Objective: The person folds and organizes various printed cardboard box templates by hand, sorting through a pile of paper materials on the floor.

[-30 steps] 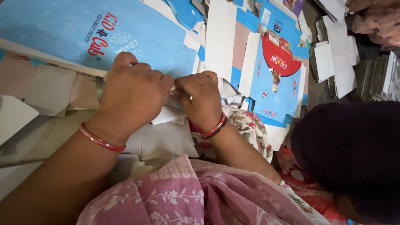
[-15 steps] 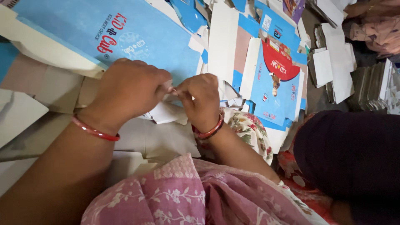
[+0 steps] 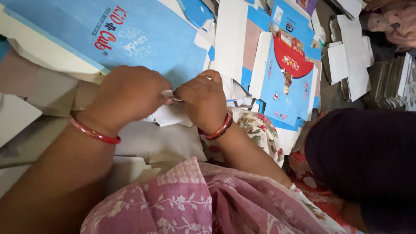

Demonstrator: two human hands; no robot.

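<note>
My left hand [image 3: 125, 95] and my right hand [image 3: 203, 100] meet over a small white scrap of card [image 3: 170, 113], both pinching its top edge between fingers and thumbs. Each wrist wears a red bangle. The scrap lies above a grey-white flattened card sheet [image 3: 160, 145]. Just beyond my hands lies a large blue printed carton sheet [image 3: 130, 39], flat and unfolded. How much of the scrap sits under my palms is hidden.
More flat blue and red printed carton blanks [image 3: 286, 73] lie to the right, with white card pieces [image 3: 346, 65] and a stack of grey board [image 3: 390, 82] at far right. Pink patterned cloth [image 3: 208, 203] covers my lap. A dark-clothed person [image 3: 364, 156] sits at the right.
Both hands have stayed together on the scrap, shifting slightly; the fingertips now pinch closer at its top edge. The view has drifted a little.
</note>
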